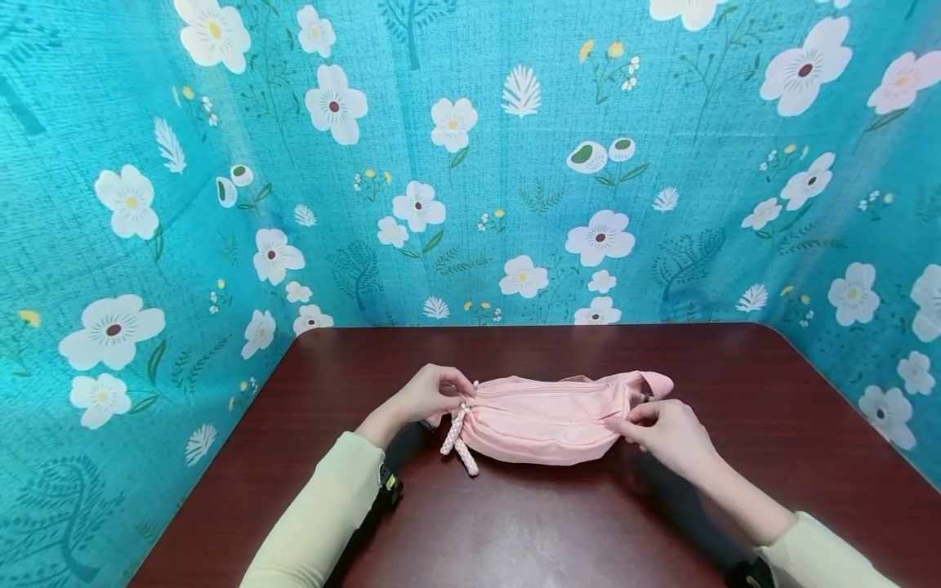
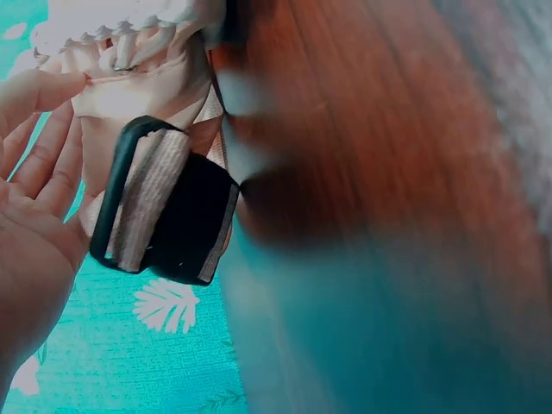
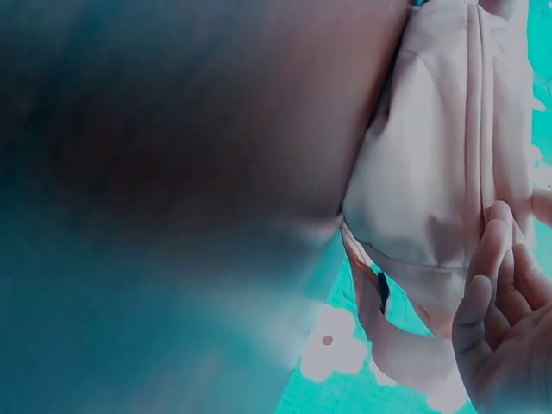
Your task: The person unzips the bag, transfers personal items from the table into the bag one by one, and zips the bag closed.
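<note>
A pink waist bag [image 1: 547, 429] with zippers along its length lies across the table, between both hands. At its left end, my left hand [image 1: 425, 398] pinches the fabric near the zipper, thumb and forefinger together. Braided zipper pulls [image 1: 454, 433] dangle there. The left wrist view has a black buckle [image 2: 116, 198] and folded strap [image 2: 159, 194] beside the palm. My right hand [image 1: 672, 434] pinches the bag's right end with thumb and fingertips. A loop of strap [image 3: 414, 354] hangs below that end in the right wrist view. The bag's underside is hidden.
The dark red-brown table [image 1: 529, 523] has rounded far corners. A turquoise floral cloth [image 1: 470, 212] hangs behind it and along both sides. Black wrist bands [image 1: 390, 483] show at the sleeve cuffs.
</note>
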A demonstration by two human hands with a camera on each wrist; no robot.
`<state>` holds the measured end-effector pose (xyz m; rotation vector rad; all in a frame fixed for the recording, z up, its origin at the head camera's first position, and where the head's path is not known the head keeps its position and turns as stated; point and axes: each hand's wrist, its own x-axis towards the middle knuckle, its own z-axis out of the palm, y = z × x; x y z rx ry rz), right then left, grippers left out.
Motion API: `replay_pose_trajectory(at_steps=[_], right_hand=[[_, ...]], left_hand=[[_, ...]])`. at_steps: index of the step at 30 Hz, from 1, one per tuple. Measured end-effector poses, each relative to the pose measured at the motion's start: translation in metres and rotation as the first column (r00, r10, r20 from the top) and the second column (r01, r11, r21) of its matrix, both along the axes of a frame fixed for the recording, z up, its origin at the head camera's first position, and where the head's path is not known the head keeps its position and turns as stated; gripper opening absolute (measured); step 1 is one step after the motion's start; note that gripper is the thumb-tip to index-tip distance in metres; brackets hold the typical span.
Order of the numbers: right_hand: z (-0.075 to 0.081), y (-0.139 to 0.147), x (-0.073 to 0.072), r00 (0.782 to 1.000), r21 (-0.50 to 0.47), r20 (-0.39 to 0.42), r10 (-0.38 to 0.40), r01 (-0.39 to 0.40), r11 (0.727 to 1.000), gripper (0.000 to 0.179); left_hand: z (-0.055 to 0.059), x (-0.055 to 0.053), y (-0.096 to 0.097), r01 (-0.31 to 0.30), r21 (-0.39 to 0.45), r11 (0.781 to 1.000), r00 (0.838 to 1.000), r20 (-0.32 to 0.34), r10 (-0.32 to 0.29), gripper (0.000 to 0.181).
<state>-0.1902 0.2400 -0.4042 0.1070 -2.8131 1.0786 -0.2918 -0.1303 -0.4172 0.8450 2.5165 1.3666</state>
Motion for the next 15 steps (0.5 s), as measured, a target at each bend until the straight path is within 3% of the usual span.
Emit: replay_pose_trajectory(at_steps=[8,15], right_hand=[[0.013,0.014,0.005,0.998,-0.021,-0.065,-0.026,0.025,0.999,0.031],[0.020,0.029,0.006,0.969,-0.018,-0.242,0.047,-0.053,0.998,0.016]], left_hand=[[0.008,0.006,-0.010,0.008,0.063,0.998,1.000,0.011,-0.009,0.018],[0.016,0.021,-0.016,0.025,0.120,0.992,0.998,0.050,-0.031,0.023]])
